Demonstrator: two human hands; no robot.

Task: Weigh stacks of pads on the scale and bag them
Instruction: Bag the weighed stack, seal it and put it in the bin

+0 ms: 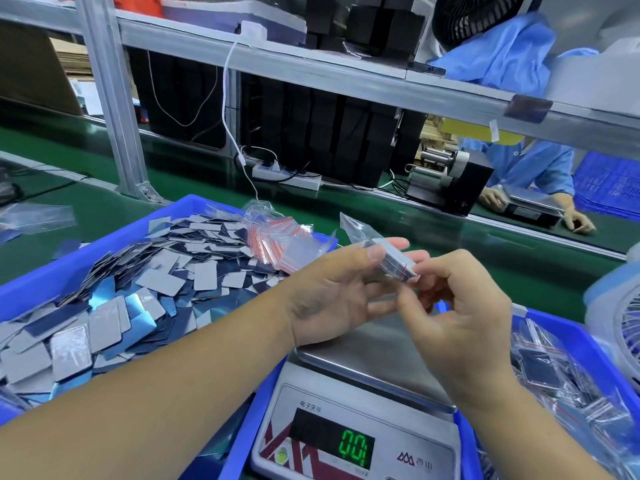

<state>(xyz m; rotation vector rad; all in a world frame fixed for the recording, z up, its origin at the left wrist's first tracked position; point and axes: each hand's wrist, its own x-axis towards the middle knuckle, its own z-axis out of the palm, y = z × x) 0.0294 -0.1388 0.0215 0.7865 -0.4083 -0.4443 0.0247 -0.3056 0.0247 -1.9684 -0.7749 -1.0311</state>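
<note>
At frame centre, above the scale (374, 355), our left hand (332, 292) and right hand (460, 306) pinch a pad stack (394, 261) entering its bag (360, 226); a loose pinch could spill pads.

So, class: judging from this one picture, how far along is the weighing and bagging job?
Done: filled bags lie in the right bin. In hand: the left hand and right hand hold a stack of pads in a clear bag above the bare scale. Left: many loose pads in the left bin.
</note>
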